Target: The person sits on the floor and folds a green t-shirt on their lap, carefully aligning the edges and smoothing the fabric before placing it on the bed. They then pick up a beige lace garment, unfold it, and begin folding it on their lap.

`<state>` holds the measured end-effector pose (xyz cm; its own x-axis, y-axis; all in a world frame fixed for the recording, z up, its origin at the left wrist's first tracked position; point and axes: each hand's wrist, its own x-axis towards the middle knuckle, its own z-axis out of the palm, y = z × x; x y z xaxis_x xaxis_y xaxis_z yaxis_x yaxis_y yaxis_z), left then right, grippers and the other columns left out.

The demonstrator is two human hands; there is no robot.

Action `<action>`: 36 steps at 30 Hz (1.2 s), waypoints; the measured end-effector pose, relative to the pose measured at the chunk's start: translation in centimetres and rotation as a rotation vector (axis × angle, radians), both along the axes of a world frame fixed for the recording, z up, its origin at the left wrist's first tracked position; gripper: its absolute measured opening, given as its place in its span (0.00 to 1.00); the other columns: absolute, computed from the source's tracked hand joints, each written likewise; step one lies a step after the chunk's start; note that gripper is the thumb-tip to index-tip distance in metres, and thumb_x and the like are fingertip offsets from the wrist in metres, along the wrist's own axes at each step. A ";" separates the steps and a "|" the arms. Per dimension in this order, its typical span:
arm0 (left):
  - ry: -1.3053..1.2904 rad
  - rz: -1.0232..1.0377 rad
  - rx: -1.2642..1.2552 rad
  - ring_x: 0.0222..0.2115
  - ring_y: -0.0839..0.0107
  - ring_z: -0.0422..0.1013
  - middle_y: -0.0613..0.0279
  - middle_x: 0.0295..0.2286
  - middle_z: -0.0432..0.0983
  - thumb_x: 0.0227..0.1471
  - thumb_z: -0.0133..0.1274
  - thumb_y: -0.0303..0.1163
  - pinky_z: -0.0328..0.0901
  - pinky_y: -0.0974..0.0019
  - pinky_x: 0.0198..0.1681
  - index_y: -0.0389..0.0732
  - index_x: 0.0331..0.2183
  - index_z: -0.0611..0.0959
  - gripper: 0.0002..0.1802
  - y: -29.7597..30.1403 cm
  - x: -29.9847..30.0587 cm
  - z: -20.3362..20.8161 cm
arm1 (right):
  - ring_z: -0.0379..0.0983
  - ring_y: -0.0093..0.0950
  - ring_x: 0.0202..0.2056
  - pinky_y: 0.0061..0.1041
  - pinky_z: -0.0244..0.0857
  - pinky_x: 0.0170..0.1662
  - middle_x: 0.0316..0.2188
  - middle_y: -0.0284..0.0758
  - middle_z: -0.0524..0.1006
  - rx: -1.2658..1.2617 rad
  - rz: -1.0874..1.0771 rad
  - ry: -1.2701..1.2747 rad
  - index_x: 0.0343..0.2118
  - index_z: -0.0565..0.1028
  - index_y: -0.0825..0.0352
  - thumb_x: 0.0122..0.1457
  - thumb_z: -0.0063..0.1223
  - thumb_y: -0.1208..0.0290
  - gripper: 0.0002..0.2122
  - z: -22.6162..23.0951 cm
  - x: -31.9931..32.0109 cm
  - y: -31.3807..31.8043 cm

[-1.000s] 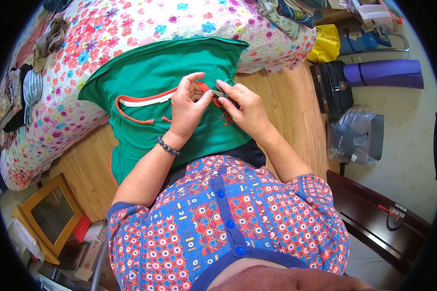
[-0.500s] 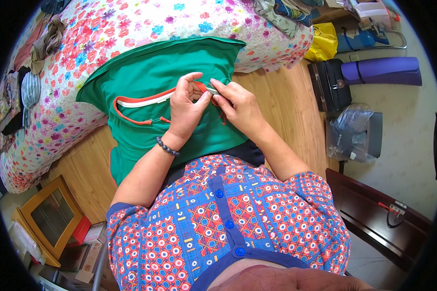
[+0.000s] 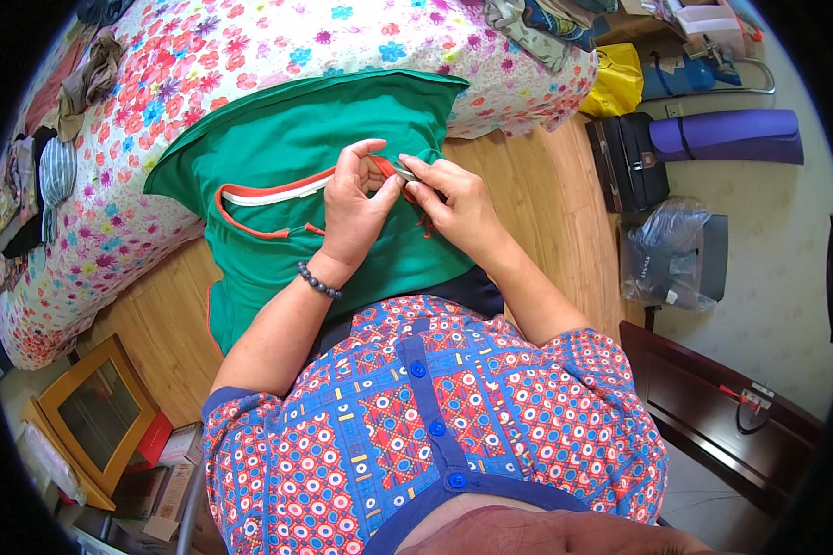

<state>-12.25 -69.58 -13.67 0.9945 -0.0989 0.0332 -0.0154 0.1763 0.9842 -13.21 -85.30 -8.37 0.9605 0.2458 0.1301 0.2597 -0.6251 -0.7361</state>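
Close under the camera, a blue, red and white patterned shirt with blue buttons (image 3: 342, 398) covers the person's body. Beyond it, the left hand (image 3: 354, 196), above a bracelet of dark round beads (image 3: 317, 279), pinches a narrow orange-red fabric band (image 3: 276, 234) between thumb and forefinger. Just beside it, the right hand (image 3: 458, 199) grasps a small silvery metal tool (image 3: 404, 173), whose tip is near the pinched place; its exact kind I cannot tell, because the fingers cover it.

The band borders the opening of a green cloth garment (image 3: 287, 148), which lies spread below both hands and reaches onto the bed. A white tape (image 3: 273, 193) runs along the band's inner side. I judge that the work is partly done: the band has one gap, left of the left hand, and loose orange-red threads (image 3: 426, 225) hang under the right hand. The long curve on the left seems joined to the green cloth, so this part is probably left.

Farther, there are the pale wooden floor (image 3: 537, 213) and the bed with a white floral cover (image 3: 278, 37).
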 end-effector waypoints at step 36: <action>0.008 -0.001 0.000 0.30 0.83 0.72 0.66 0.30 0.75 0.51 0.55 0.17 0.68 0.79 0.35 0.34 0.49 0.69 0.22 -0.1 0.1 0.2 | 0.72 0.33 0.26 0.29 0.66 0.31 0.25 0.41 0.75 0.052 -0.043 0.009 0.46 0.78 0.65 0.55 0.55 0.77 0.14 -0.3 0.3 -0.3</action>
